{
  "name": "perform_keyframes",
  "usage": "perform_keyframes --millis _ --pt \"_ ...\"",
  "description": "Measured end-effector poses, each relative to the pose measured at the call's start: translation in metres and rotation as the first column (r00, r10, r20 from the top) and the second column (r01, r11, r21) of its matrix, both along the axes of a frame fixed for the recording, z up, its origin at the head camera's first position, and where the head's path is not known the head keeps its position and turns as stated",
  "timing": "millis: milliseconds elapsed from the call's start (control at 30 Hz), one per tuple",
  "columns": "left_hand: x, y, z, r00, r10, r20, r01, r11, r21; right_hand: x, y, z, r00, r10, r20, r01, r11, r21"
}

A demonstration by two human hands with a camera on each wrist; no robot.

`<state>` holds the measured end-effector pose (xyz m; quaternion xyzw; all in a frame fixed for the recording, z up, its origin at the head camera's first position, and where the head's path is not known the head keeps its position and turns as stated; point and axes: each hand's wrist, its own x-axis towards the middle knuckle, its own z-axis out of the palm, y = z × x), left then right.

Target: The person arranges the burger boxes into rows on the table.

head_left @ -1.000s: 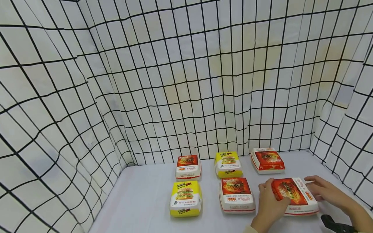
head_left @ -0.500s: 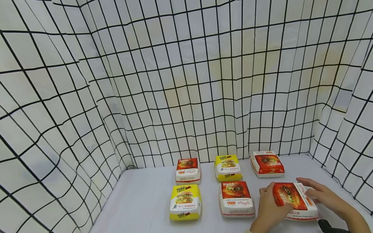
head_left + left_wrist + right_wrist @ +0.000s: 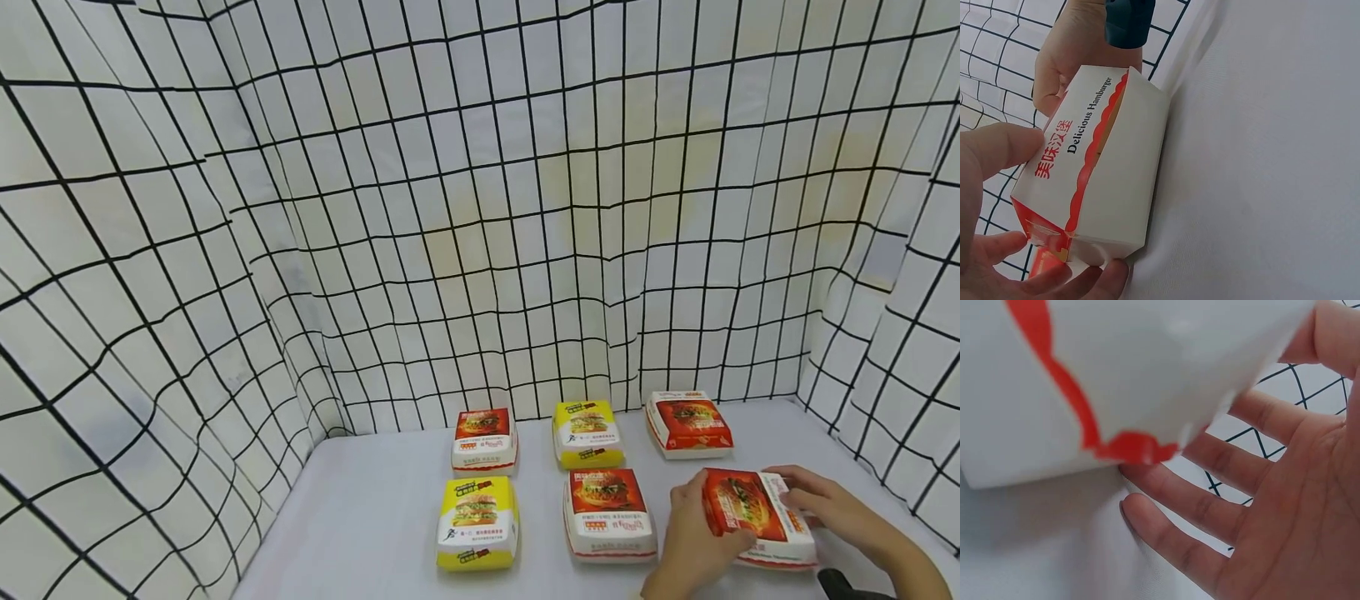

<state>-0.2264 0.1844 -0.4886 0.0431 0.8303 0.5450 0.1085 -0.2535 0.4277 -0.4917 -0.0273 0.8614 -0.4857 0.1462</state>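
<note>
A red-and-white hamburger box (image 3: 741,505) sits at the right of the table, held between both hands. My left hand (image 3: 693,537) grips its left side, with the thumb over the front edge of the lid. My right hand (image 3: 836,510) holds the right side, thumb on top. Seen from the left wrist, the box (image 3: 1094,156) reads "Delicious Hamburger", and a narrow brownish gap shows under the lid's scalloped red edge. In the right wrist view, the fingers (image 3: 1210,462) lie along the box's side and lower edge. The underside is mostly hidden.
Left of the hands stand another red-and-white box (image 3: 611,515) and a yellow-and-white one (image 3: 477,523). Behind them are a red-and-white box (image 3: 484,442), a yellow one (image 3: 588,434) and a red one (image 3: 688,425). Grid-patterned cloth walls (image 3: 480,250) enclose the white table (image 3: 360,517).
The head view has tilted slightly upward, shifting the scene down. Both hands keep hold of the hamburger box, which has turned a little; the right thumb has come onto its top.
</note>
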Motion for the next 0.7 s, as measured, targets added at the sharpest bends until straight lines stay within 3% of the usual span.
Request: perform_keyframes --millis 233,700 --pt "-0.0004 -0.0011 0.0049 1.0 0.024 -0.005 -0.024 0.999 0.026 0.0008 0.001 0.0007 1.0 -0.001 -0.003 0.001 1.0 0.013" --pt "-0.0012 -0.0007 0.0024 0.999 0.037 -0.008 -0.036 0.998 0.051 0.0005 0.0001 0.0005 0.999 -0.04 0.013 0.039 0.999 0.022"
